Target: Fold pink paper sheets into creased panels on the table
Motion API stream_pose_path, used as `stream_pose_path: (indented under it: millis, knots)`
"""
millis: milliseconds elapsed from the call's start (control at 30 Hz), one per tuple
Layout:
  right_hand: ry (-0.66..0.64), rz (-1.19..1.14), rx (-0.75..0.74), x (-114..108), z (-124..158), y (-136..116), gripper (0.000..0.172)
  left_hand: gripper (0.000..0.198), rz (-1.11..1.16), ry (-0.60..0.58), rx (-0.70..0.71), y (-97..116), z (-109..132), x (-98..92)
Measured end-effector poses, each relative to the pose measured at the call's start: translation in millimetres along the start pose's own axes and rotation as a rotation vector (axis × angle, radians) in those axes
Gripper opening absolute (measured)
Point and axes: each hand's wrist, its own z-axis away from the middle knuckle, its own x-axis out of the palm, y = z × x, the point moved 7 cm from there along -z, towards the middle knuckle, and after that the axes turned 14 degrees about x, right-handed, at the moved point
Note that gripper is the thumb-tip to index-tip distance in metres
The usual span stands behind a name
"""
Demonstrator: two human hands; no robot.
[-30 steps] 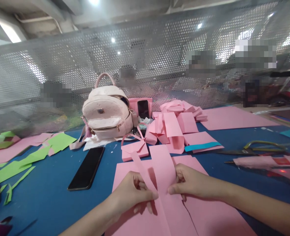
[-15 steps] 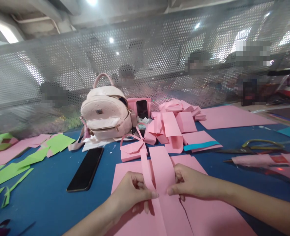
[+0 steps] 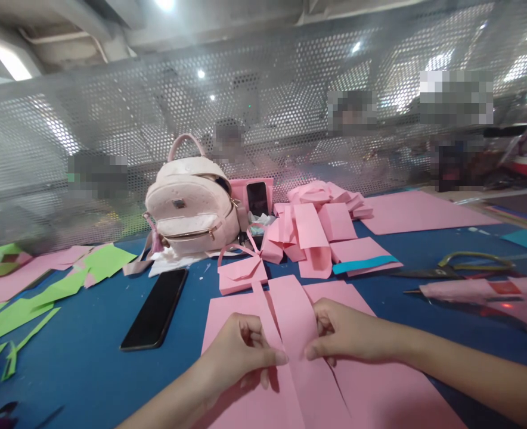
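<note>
My left hand [image 3: 234, 351] is closed, its thumb and fingers pinching the left side of a pink paper strip with a narrow folded flap [image 3: 264, 310]. On the other side, my right hand [image 3: 346, 333] pinches the edge of the wider pink paper strip [image 3: 290, 307], which curves upward between my hands. Under both hands lies a large pink paper sheet [image 3: 380, 390] on the blue table. Just beyond the strip stands a small folded pink paper bag [image 3: 242, 275] with a thin handle.
A black phone [image 3: 155, 310] lies left of my hands. Behind are a pale pink backpack [image 3: 192, 205] and folded pink pieces [image 3: 312, 229]. Scissors [image 3: 473, 262] and a pink glue gun [image 3: 482, 292] lie at right, green paper scraps [image 3: 62, 286] at left. A perforated metal screen [image 3: 281, 113] stands behind.
The far ends of the pink strips have dropped slightly toward the sheet, and the wide strip curls a little more. Both hands keep their pinch in nearly the same spots.
</note>
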Motion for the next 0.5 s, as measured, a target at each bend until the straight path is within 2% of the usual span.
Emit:
stream_pose_path:
  millis: [333,500]
  knots:
    - [0.013,-0.040,-0.018,-1.2,-1.7,-1.1,0.030,0.038,0.029,-0.021,0.022,0.5,-1.0,-0.9]
    - [0.020,-0.039,0.004,-2.7,0.8,-3.2,0.030,0.040,0.008,-0.036,0.012,0.8,-1.2,0.8]
